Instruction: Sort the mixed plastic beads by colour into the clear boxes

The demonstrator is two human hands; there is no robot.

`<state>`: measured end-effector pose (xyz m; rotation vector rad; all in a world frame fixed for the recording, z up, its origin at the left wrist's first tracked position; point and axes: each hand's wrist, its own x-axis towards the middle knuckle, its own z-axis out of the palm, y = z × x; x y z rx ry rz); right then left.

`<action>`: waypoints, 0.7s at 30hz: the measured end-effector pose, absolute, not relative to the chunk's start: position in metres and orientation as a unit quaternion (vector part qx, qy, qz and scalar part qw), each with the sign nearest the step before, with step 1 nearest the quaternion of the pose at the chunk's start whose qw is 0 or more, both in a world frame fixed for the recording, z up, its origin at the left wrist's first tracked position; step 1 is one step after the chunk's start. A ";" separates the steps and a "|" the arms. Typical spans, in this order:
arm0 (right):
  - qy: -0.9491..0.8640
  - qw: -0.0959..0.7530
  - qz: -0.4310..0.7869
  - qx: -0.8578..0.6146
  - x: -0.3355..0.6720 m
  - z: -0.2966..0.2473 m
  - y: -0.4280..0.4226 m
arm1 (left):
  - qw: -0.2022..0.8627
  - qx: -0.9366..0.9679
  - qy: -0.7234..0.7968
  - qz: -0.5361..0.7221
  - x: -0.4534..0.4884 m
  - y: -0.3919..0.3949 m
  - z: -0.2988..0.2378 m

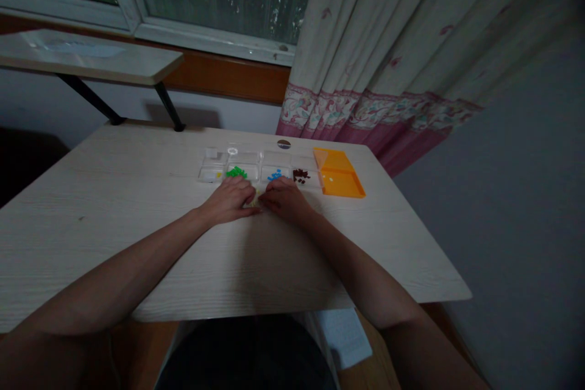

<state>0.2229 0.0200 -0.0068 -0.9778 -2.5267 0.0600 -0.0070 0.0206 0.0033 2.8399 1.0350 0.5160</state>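
In the middle of the table, a small patch of pale yellowish pieces lies between my hands, partly covered by them. My left hand rests on its left side, fingers bent and thumb stretched out apart from them. My right hand is closed, fingertips pressed together at the right edge of the patch; anything in them is too small to make out. Just beyond my hands stand clear plastic boxes with lids raised. One holds green pieces, another blue pieces, a third dark red pieces.
Left of the green pieces, a clear box has a few yellow and white bits. An orange box lies open on the right. Behind are a round disc, a raised shelf on black legs and a curtain.
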 end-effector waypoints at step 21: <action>-0.918 0.205 0.016 -0.341 0.221 -0.007 0.018 | 0.019 0.928 0.343 0.144 -0.006 0.018 0.007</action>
